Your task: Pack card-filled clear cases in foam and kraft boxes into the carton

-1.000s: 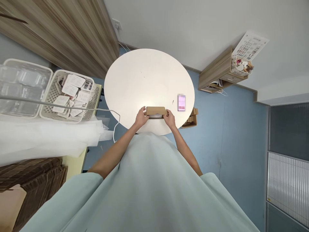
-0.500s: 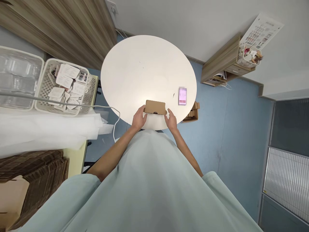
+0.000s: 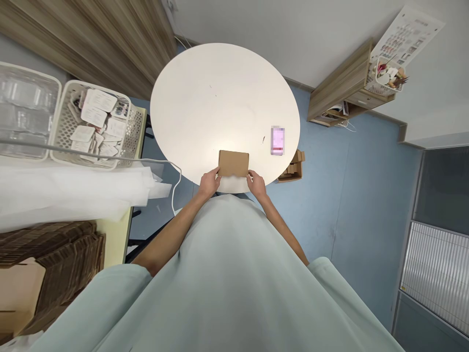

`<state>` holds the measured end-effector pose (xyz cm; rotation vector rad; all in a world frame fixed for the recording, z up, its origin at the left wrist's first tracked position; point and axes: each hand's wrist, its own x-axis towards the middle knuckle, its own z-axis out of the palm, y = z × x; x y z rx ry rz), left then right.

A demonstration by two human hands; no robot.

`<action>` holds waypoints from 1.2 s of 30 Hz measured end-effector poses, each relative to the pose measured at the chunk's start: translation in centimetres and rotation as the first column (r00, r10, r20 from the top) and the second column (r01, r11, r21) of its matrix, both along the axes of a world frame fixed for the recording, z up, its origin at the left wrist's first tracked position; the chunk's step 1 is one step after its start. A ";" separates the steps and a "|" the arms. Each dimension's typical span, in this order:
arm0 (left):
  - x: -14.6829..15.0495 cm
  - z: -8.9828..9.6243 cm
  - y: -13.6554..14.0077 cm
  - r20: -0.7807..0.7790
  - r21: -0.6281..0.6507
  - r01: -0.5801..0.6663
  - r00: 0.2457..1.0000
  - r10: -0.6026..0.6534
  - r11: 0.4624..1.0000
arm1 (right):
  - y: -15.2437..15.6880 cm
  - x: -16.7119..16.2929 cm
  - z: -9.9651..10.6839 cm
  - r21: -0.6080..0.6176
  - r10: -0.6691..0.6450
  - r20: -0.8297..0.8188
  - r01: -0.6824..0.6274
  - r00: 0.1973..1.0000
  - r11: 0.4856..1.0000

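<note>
A small brown cardboard box (image 3: 233, 163) is at the near edge of the round white table (image 3: 223, 98), its broad plain face towards me. My left hand (image 3: 210, 183) grips its near left corner, fingers along the side and thumb at the near edge. At the near right corner, my right hand (image 3: 256, 184) pinches the box in the same way, with its fingers bent. The box's near edge looks uneven between the thumbs. What lies inside the box, if anything, is hidden.
A phone with a blurred pink screen (image 3: 277, 141) lies right on the table. Left stand a basket of white cards (image 3: 97, 122), a tub of clear plastic packs (image 3: 27, 107), white wrapping sheets (image 3: 73, 190) and stacked flat cardboard (image 3: 69, 264). An open carton (image 3: 293, 171) sits below the table.
My hands have closed in on the box's near corners; the right fingers were apart before. More of the broad face shows, and the dark notch at the near edge is out of sight.
</note>
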<state>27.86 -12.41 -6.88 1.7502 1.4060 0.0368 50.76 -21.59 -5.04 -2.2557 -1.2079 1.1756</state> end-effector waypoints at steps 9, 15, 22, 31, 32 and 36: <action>0.0 -1.9 -0.6 -0.054 -0.104 -0.066 0.997 0.061 0.992 | -1.3 -0.3 -3.9 -0.010 -0.217 -0.147 0.218 0.965 0.976; 0.1 -3.0 -0.6 -0.039 -0.148 -0.226 0.974 0.223 0.963 | -1.8 -0.1 -6.1 0.003 -0.247 -0.172 0.251 0.954 0.968; 0.7 -4.0 -0.3 -0.039 -0.162 -0.281 0.960 0.279 0.946 | -1.4 0.0 -7.2 0.011 -0.236 -0.146 0.240 0.961 0.971; 1.1 -5.6 0.2 -0.059 -0.109 -0.244 0.969 0.239 0.964 | -0.4 0.3 -8.6 0.000 -0.243 -0.124 0.245 0.962 0.969; 1.1 -5.6 0.3 -0.050 -0.107 -0.233 0.972 0.229 0.966 | -0.3 0.3 -8.7 -0.005 -0.247 -0.116 0.248 0.962 0.969; 0.7 -5.8 0.5 -0.034 -0.133 -0.222 0.975 0.219 0.966 | 0.1 0.3 -8.9 -0.045 -0.239 -0.042 0.238 0.970 0.970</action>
